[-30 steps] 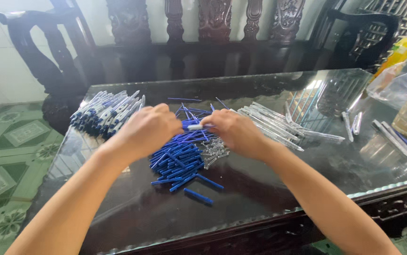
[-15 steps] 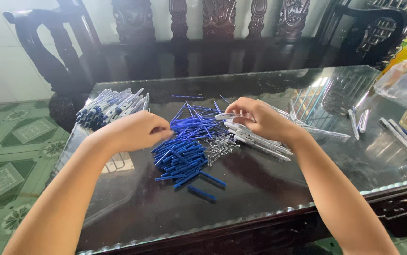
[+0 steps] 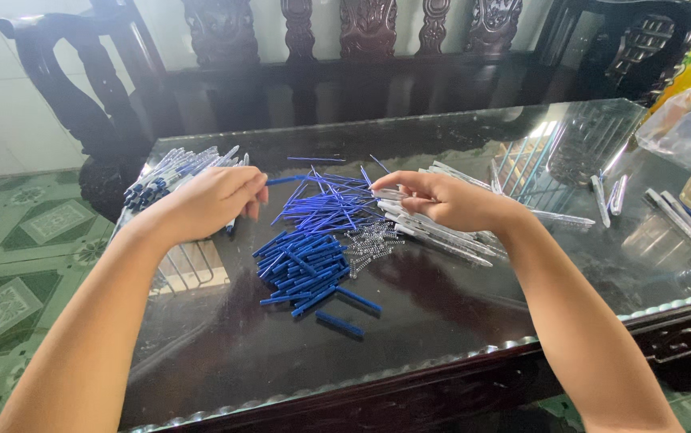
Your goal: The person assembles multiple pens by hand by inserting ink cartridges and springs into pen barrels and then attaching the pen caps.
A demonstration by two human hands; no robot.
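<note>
left hand [image 3: 209, 200]: fingers curled, on the finished pens [image 3: 171, 172], grip unclear | right hand [image 3: 442, 199]: fingertips pinched at the clear barrels [image 3: 442, 232] | blue parts [image 3: 305, 261], springs [image 3: 368, 240] between, glass table [image 3: 442, 321]

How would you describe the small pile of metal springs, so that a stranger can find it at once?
Look at the glass-topped table. Near its middle lies a heap of blue plastic pieces, with the right hand just beyond. The springs lie between them: tiny silver coils, the only metal things there.
</note>
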